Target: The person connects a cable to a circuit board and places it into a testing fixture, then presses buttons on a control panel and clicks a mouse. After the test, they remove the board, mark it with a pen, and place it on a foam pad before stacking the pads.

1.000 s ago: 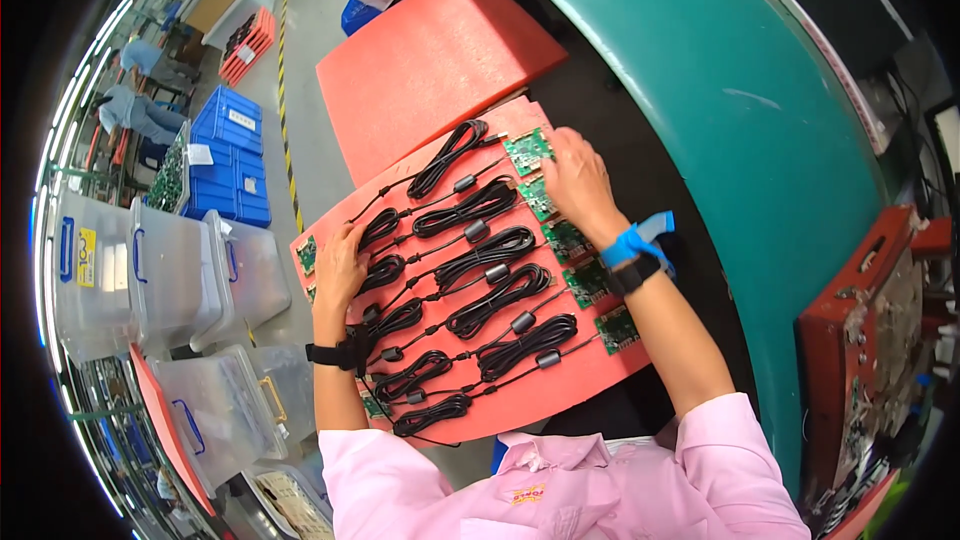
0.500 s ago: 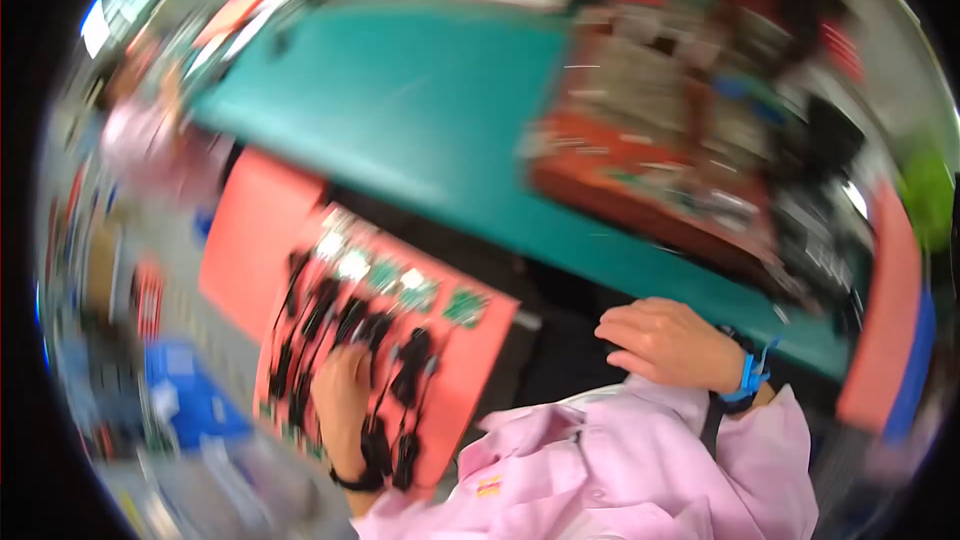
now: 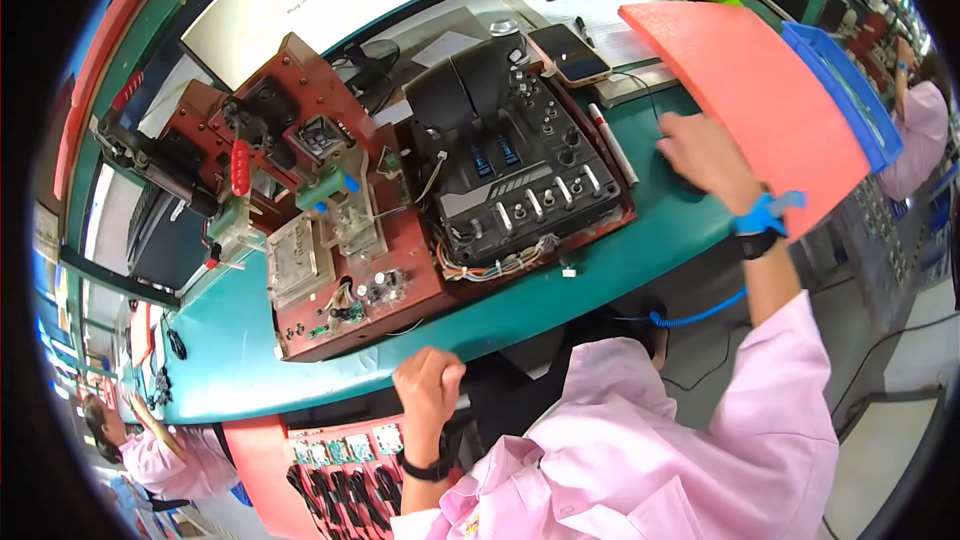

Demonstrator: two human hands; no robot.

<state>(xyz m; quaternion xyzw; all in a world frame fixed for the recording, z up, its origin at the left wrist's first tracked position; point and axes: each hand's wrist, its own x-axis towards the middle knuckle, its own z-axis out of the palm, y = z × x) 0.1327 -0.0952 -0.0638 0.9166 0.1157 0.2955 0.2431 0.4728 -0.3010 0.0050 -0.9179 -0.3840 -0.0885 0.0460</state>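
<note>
My right hand (image 3: 705,160), with a blue strap at the wrist, rests on the green bench at the right. Its fingers curl over a small black object with a thin cable, apparently a computer mouse (image 3: 684,183), mostly hidden beneath it. Near the bench's front edge, my left hand (image 3: 429,386) is held up in a loose fist, with nothing visible in it. Between and beyond the hands, a black throttle controller (image 3: 525,155) with levers, switches and exposed wires sits in a red-brown fixture. A red-handled toggle clamp (image 3: 240,168) stands on the fixture's left part.
A monitor (image 3: 330,5) stands behind the fixture. A phone (image 3: 570,52) and a white marker (image 3: 613,143) lie near the controller. Pink foam (image 3: 760,100) borders the right side. Below left, a pink board (image 3: 262,465) carries circuit boards and black cables. Another person (image 3: 165,460) works at far left.
The view has swung right toward the fixture and monitor. My left hand has left the black cables on the pink board. My right hand has reached out onto the bench.
</note>
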